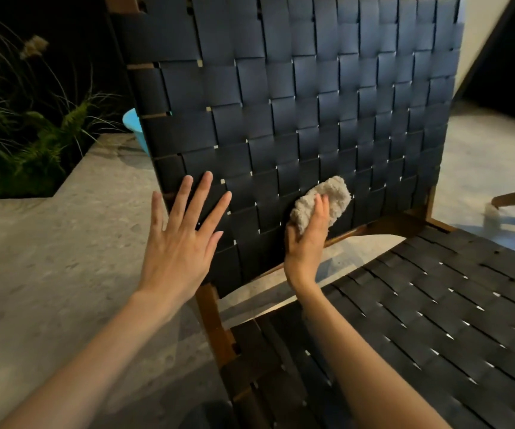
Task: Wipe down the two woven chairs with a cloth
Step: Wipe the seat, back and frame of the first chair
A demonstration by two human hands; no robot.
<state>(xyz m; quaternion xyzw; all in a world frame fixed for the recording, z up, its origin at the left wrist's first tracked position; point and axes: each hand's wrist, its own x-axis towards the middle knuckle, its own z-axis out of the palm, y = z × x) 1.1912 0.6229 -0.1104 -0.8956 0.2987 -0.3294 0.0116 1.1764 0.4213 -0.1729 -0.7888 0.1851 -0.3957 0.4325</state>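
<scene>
Left hand [179,243] lies flat on the chair's black woven backrest [312,103], arm stretched forward, fingers straight and spread near the wooden frame [216,320]. Beside it the right hand [307,239], wrist bent upward, curls its fingers round a bunched beige cloth [327,196] pressed to the lower weave. The woven seat [436,305] extends lower right over a speckled concrete floor [48,258]; a blue tub [132,125] peeks from behind the backrest's left edge, near grasses [33,134].

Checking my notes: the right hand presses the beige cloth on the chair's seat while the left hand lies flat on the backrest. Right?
No. In the head view the right hand presses the cloth on the backrest, not the seat.
</scene>
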